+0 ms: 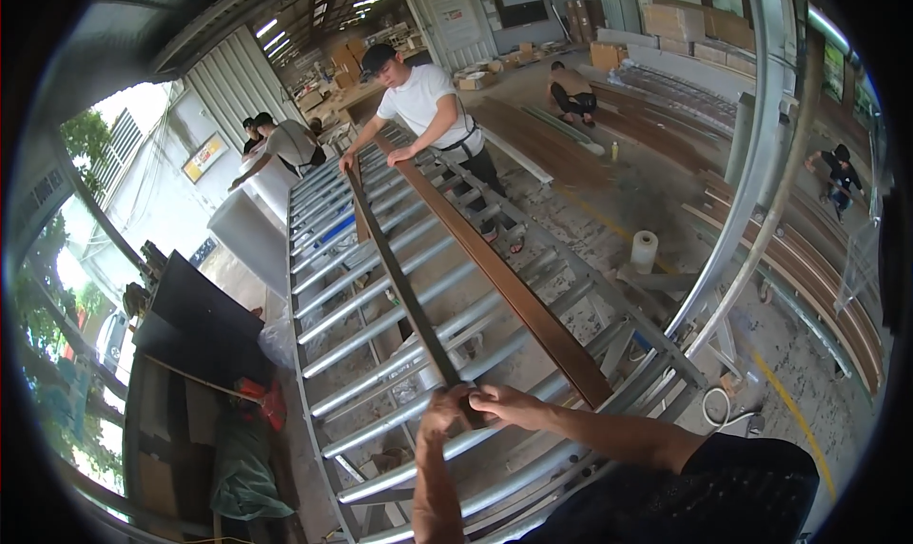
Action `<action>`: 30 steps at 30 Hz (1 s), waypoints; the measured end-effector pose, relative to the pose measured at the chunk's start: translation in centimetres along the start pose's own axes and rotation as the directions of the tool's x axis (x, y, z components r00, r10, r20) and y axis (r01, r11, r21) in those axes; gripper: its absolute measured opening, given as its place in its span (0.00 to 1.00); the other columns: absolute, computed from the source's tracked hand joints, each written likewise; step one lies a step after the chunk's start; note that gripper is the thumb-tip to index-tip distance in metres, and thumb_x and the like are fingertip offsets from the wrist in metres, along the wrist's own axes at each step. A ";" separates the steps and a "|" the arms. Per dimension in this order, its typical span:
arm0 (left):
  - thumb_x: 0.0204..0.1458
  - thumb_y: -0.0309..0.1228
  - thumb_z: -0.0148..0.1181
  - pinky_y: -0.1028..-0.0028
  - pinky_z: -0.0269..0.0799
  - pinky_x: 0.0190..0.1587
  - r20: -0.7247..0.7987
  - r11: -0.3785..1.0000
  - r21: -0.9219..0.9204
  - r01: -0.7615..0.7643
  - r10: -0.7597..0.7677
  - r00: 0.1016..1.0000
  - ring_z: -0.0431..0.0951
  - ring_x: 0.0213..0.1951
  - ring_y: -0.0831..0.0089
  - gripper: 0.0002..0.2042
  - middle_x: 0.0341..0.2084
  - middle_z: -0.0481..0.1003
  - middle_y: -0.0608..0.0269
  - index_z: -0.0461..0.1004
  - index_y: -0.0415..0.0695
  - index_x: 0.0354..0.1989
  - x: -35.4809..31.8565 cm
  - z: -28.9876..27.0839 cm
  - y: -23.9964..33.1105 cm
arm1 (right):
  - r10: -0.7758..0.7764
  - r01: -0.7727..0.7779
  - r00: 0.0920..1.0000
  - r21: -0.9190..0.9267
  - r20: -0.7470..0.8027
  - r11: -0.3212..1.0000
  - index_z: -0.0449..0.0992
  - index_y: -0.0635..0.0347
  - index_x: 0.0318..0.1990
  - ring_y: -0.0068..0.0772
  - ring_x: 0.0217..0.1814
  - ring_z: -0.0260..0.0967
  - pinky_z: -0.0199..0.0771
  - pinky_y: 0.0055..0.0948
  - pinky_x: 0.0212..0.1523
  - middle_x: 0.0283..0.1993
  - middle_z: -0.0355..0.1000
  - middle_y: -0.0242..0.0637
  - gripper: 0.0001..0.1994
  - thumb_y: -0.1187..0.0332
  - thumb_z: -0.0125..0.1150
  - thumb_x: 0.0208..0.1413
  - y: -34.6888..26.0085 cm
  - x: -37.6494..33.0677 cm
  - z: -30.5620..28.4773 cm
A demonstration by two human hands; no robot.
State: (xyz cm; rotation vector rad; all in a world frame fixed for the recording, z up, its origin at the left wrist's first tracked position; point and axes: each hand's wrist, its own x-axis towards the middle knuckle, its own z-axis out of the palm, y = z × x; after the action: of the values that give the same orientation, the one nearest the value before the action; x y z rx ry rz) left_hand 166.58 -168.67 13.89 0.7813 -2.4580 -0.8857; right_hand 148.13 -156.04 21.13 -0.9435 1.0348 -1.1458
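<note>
My left hand [443,411] and my right hand [511,406] are both closed round the near end of a long dark profile strip [397,268]. The strip runs away from me over the metal rollers of a roller conveyor [380,328]. To its right lies a wider brown profile board [514,292], apart from my hands. At the far end stands a co-worker in a white T-shirt and dark cap [425,102]. One of the co-worker's hands is at the dark strip's far end, the other on the brown board's far end. My fingertips partly hide the strip's near end.
On the right, a curved metal post [751,173] rises beside the conveyor frame. A wrapped roll [645,249] stands on the floor near brown boards [799,273]. Other people work farther back. To the left are a dark panel [202,311] and a green cloth [249,468].
</note>
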 end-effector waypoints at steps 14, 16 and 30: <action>0.56 0.26 0.52 0.69 0.76 0.28 -0.167 0.237 -0.969 -0.071 -0.419 0.892 0.77 0.25 0.66 0.08 0.26 0.77 0.54 0.73 0.34 0.38 19.3 3.1 11.1 | -0.495 0.029 0.816 -0.834 -0.298 0.551 0.71 0.68 0.44 0.50 0.43 0.73 0.71 0.40 0.44 0.37 0.73 0.51 0.31 0.53 0.73 0.36 -4.8 -4.9 -7.2; 0.56 0.27 0.52 0.70 0.75 0.29 -0.105 0.240 -0.971 -0.006 -0.401 0.910 0.77 0.26 0.66 0.08 0.26 0.78 0.54 0.74 0.35 0.37 19.4 4.8 11.7 | -0.399 -0.043 0.853 -0.807 -0.336 0.589 0.69 0.66 0.46 0.54 0.44 0.72 0.71 0.41 0.44 0.39 0.72 0.54 0.30 0.56 0.71 0.37 -4.5 -6.2 -8.3; 0.53 0.54 0.54 0.72 0.68 0.16 0.091 0.710 -0.512 0.483 -0.514 0.853 0.72 0.12 0.71 0.29 0.11 0.72 0.58 0.76 0.34 0.23 17.7 6.9 11.6 | -0.289 -0.205 0.872 -0.830 -0.396 0.518 0.69 0.65 0.40 0.59 0.37 0.74 0.73 0.49 0.40 0.33 0.75 0.53 0.28 0.54 0.68 0.34 -2.4 -8.3 -12.0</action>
State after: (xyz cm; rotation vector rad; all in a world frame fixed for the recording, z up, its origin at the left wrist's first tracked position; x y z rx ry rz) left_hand 145.21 -169.26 20.12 1.2574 -1.8073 -1.6105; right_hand 135.12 -148.99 21.50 -1.4924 2.1500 -0.8827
